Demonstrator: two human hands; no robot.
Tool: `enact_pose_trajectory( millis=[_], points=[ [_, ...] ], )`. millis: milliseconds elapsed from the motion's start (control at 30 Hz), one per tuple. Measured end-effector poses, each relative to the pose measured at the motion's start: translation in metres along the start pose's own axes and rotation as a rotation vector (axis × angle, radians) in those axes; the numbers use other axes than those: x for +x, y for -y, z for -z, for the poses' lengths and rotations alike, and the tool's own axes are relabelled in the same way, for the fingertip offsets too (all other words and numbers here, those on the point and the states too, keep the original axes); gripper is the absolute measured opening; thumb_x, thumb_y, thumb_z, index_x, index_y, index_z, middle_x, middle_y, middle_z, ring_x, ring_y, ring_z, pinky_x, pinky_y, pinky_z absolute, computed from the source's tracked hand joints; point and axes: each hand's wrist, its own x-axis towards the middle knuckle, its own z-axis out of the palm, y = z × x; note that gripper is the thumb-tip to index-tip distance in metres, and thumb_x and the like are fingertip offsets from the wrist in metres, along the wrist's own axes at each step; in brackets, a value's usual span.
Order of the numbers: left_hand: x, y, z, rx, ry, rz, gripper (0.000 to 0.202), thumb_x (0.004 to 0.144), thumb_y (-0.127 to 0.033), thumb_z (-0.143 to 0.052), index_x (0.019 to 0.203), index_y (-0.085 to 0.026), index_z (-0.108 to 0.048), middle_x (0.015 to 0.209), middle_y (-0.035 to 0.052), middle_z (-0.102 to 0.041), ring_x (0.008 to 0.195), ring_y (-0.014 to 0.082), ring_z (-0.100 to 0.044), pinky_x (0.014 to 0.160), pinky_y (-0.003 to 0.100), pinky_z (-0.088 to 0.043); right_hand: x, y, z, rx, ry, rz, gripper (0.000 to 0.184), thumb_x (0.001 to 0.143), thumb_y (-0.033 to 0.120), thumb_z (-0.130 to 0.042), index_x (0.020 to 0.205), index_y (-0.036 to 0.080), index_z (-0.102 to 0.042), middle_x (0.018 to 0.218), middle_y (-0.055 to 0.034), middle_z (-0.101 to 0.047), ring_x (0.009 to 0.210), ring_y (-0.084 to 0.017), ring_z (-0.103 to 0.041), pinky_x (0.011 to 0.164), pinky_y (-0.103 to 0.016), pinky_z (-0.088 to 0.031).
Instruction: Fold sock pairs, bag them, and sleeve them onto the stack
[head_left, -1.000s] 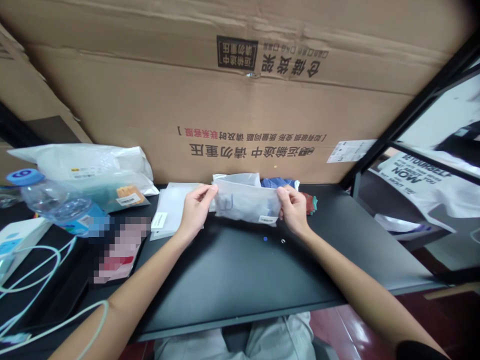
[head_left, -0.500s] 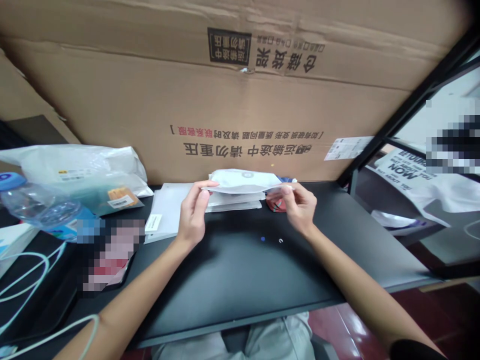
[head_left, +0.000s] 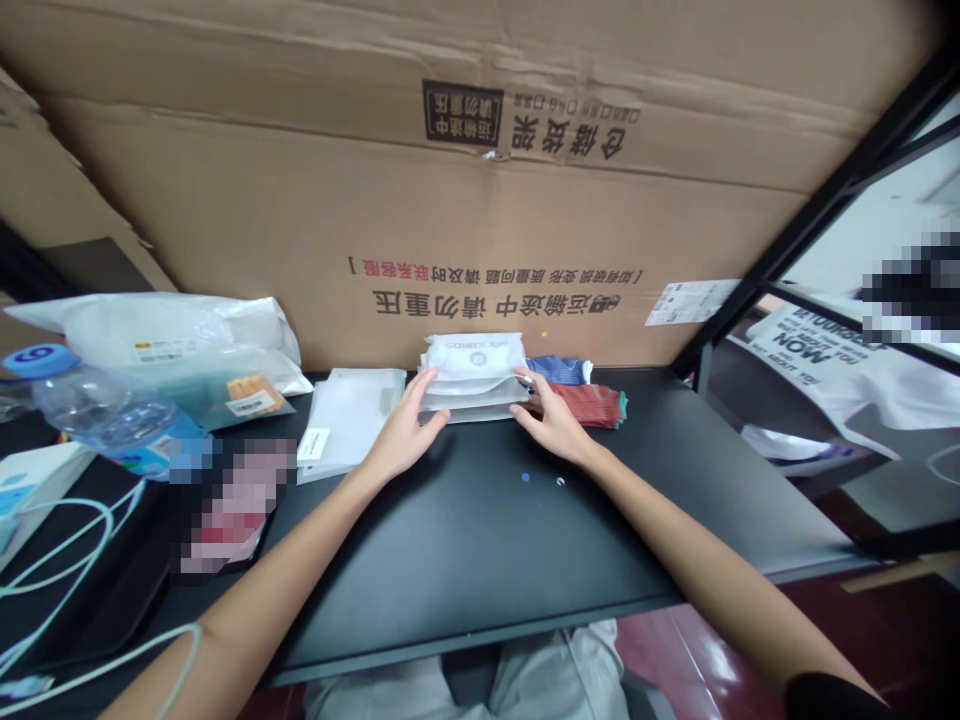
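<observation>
A stack of flat white plastic packets [head_left: 474,385] lies at the back of the desk. Grey lettering and a round logo show on its top packet [head_left: 476,358]. My left hand [head_left: 409,430] is at the stack's left side, thumb and fingers apart, fingertips at the packets' edge. On the opposite side, my right hand [head_left: 553,418] has its fingers spread, their tips at the stack's right edge. Neither hand grips a packet. Just right of the stack lie a blue sock-like knit piece [head_left: 564,370] and a red one with green trim [head_left: 596,405], partly hidden by my right hand.
Left of the stack are frosted plastic sleeves [head_left: 349,415], a water bottle [head_left: 112,410], a clear bag [head_left: 187,390], a phone [head_left: 240,510] and white cables [head_left: 105,560]. Cardboard [head_left: 300,220] stands behind. A blue dot [head_left: 525,477] lies on the desk [head_left: 465,560].
The packet that both hands held up at its ends now rests on the stack. My hands have let go of its ends and moved closer together. The red knit piece shows more.
</observation>
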Motion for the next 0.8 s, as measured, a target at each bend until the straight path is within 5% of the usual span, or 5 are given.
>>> enact_pose_trajectory(
  millis=[133, 467, 567, 667, 800],
  points=[
    [-0.001, -0.001, 0.001, 0.011, -0.008, 0.004, 0.069, 0.097, -0.04, -0.057, 0.161, -0.026, -0.036, 0.17, 0.0127, -0.031, 0.156, 0.0329, -0.032, 0.125, 0.052, -0.031, -0.001, 0.001, -0.005, 0.024, -0.021, -0.008, 0.061, 0.096, 0.029, -0.063, 0.152, 0.024, -0.041, 0.139, -0.0151, -0.062, 0.096, -0.022, -0.075, 0.096, -0.045, -0.06],
    [0.001, 0.005, 0.0, 0.107, 0.0, 0.037, 0.078, 0.092, -0.03, -0.056, 0.165, -0.031, -0.029, 0.166, 0.0083, -0.032, 0.142, 0.0317, -0.049, 0.116, 0.048, -0.045, 0.0, 0.002, -0.006, 0.003, 0.012, -0.068, 0.064, 0.098, 0.03, -0.057, 0.158, 0.022, -0.036, 0.077, -0.0029, -0.069, 0.07, -0.023, -0.07, 0.075, -0.04, -0.062],
    [0.0, 0.004, -0.001, 0.093, 0.01, 0.062, 0.082, 0.092, -0.032, -0.058, 0.166, -0.033, -0.024, 0.165, 0.0104, -0.03, 0.127, 0.0293, -0.059, 0.101, 0.044, -0.056, 0.0, 0.002, -0.007, -0.016, -0.008, -0.052, 0.074, 0.099, 0.034, -0.057, 0.164, 0.021, -0.024, 0.108, -0.0123, -0.071, 0.073, -0.022, -0.068, 0.074, -0.041, -0.063],
    [0.001, -0.001, 0.002, 0.137, -0.049, 0.041, 0.078, 0.09, -0.025, -0.057, 0.163, -0.031, -0.032, 0.165, 0.0115, -0.026, 0.133, 0.0297, -0.053, 0.102, 0.042, -0.055, 0.0, 0.001, -0.007, -0.071, -0.106, 0.03, 0.082, 0.1, 0.04, -0.058, 0.167, 0.025, -0.014, 0.153, -0.0205, -0.047, 0.093, -0.023, -0.066, 0.079, -0.041, -0.064],
    [0.006, -0.005, 0.017, 0.412, -0.174, -0.027, 0.058, 0.093, -0.019, -0.045, 0.15, -0.024, -0.052, 0.156, 0.0118, -0.041, 0.137, 0.0315, -0.048, 0.118, 0.05, -0.042, 0.001, -0.001, -0.003, -0.217, -0.217, 0.127, 0.074, 0.101, 0.037, -0.057, 0.165, 0.027, -0.021, 0.159, -0.0185, -0.037, 0.112, -0.027, -0.06, 0.094, -0.048, -0.06]
  ],
)
